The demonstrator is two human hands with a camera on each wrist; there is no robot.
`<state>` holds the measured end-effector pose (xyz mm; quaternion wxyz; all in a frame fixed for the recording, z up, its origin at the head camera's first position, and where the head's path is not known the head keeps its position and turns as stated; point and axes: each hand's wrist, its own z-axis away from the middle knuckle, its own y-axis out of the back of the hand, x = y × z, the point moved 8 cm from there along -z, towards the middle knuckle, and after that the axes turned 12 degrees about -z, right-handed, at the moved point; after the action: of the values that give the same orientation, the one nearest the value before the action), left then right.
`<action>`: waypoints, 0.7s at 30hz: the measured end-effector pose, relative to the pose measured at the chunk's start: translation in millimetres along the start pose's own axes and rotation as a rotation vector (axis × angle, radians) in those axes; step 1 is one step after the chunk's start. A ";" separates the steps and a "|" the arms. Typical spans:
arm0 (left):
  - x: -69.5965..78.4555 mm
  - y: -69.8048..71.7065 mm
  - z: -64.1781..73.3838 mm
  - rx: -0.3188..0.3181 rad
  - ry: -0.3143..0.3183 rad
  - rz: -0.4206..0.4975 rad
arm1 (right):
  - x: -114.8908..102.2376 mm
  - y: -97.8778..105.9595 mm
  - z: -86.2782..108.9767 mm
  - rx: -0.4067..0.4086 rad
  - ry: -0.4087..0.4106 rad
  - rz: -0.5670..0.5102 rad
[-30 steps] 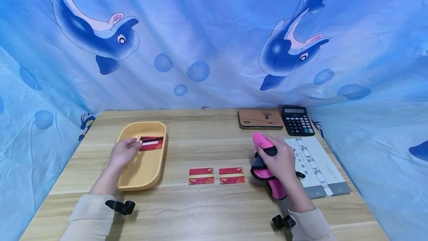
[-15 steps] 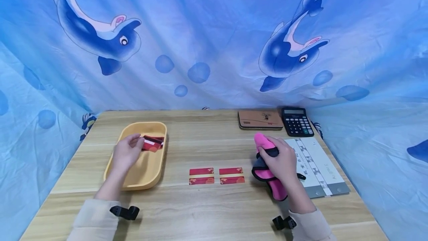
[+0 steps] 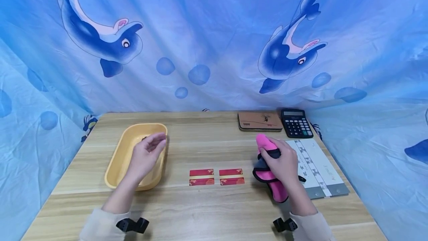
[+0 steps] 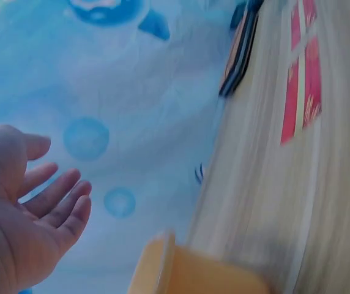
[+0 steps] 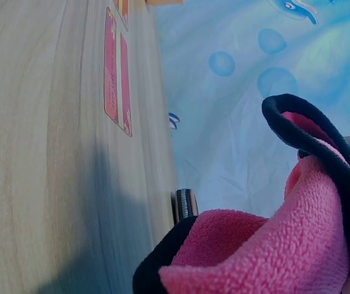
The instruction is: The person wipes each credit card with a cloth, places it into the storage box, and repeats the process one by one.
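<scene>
My left hand (image 3: 146, 156) is above the yellow tray (image 3: 113, 161), near its right side. Its fingers are loosely bent and hold nothing, as the left wrist view confirms. Behind this hand the red cards in the tray are nearly all hidden. On the right, my right hand (image 3: 283, 162) grips a bunched pink cloth with black edging (image 3: 278, 190), next to the white folder. The cloth's fluffy pink side (image 5: 267, 257) shows in the right wrist view. Between the hands, two red cards with a gold band, one left (image 3: 201, 177) and one right (image 3: 232, 176), lie side by side.
At the back right of the wooden table stand a brown zipped case (image 3: 260, 121) and a black calculator (image 3: 297, 123). A white folder (image 3: 317, 166) lies at the right edge. A blue dolphin-print curtain (image 3: 214, 40) closes off the back and sides.
My left hand has let go of a red card with a dark stripe inside the tray, and has moved right and up from it. The right hand keeps its hold on the pink cloth.
</scene>
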<state>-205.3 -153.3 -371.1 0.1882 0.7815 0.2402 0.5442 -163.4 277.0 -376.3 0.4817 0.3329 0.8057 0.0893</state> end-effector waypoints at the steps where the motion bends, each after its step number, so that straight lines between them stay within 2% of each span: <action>1: 5.0 -5.2 2.5 -0.023 -0.018 0.004 | -0.3 0.4 0.0 0.002 0.001 -0.001; 4: 15.5 -21.4 10.9 -0.099 -0.041 0.009 | -1.0 0.8 0.5 0.005 0.005 -0.007; 9: 21.5 -54.8 27.2 -0.223 -0.008 0.072 | 1.7 -0.6 3.5 0.005 0.002 -0.024; 13: 20.4 -82.2 45.0 -0.300 0.015 0.029 | 4.2 -2.0 5.1 0.005 0.000 -0.039; 17: 12.5 -103.2 59.3 -0.323 0.020 -0.037 | 4.8 -2.9 5.7 0.001 0.003 -0.042; 21: -1.8 -115.4 66.2 -0.301 0.027 -0.072 | 5.3 -1.9 5.4 0.004 0.001 -0.042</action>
<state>-163.2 -62.6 -459.0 0.3196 0.7279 0.1862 0.5773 -161.3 277.9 -383.7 0.4825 0.3166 0.8129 0.0778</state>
